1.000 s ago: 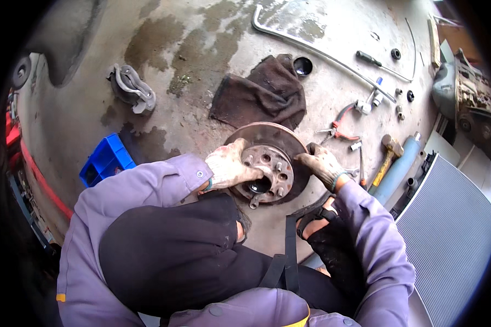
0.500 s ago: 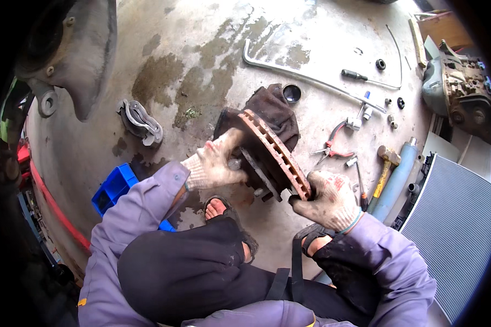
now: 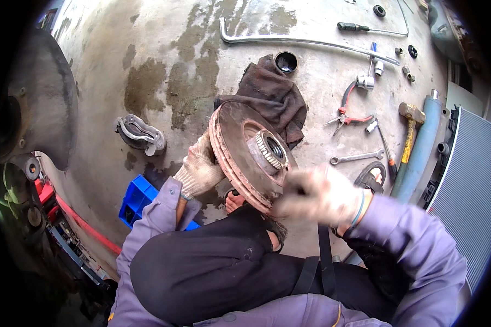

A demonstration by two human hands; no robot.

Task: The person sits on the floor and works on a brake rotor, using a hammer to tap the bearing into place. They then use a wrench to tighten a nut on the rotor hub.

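We held the disc [image 3: 244, 155] tilted over the floor [image 3: 322, 71].
Our left hand [image 3: 200, 168] clamped its left rim; our right hand [image 3: 322, 197] blurred at its lower edge, its grip unclear to us.

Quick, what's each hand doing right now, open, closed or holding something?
Left hand: holding the metal disc by its left side.
Right hand: blurred near the disc's lower edge; grip can't be told.
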